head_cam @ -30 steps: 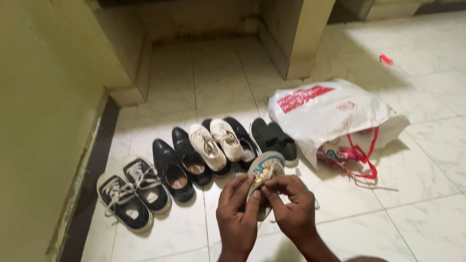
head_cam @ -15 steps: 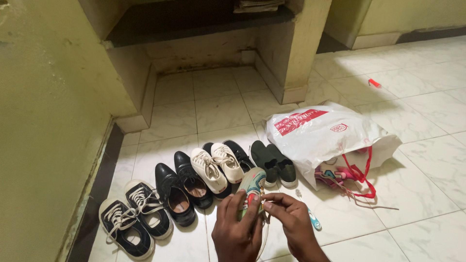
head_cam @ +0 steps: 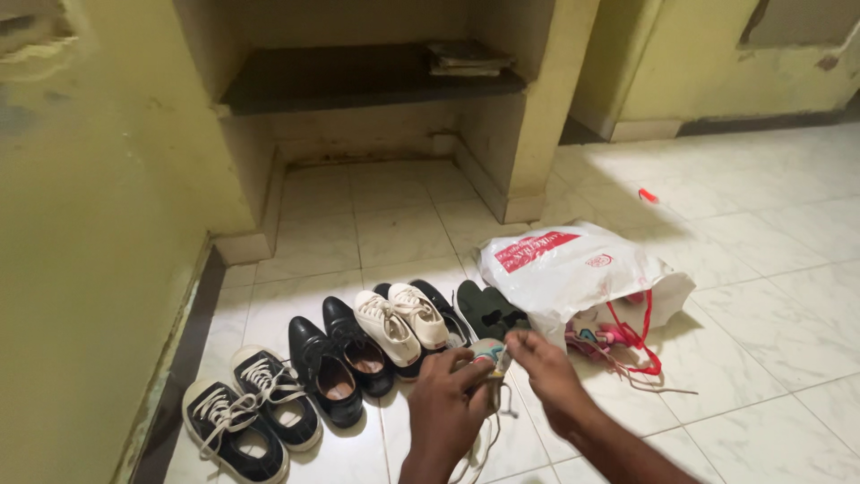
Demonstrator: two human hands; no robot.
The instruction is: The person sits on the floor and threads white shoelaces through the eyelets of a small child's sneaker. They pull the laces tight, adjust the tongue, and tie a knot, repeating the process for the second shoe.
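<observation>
I see my left hand [head_cam: 445,408] grasping a small shoe [head_cam: 488,356] low above the floor [head_cam: 761,358], beside the bag [head_cam: 573,273]. My right hand [head_cam: 548,375] pinches its lace [head_cam: 491,421].

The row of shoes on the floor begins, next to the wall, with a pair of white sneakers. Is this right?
Not quite. The head view shows that the pair next to the wall is black sneakers with white laces; the white sneakers lie further along the row.
</observation>
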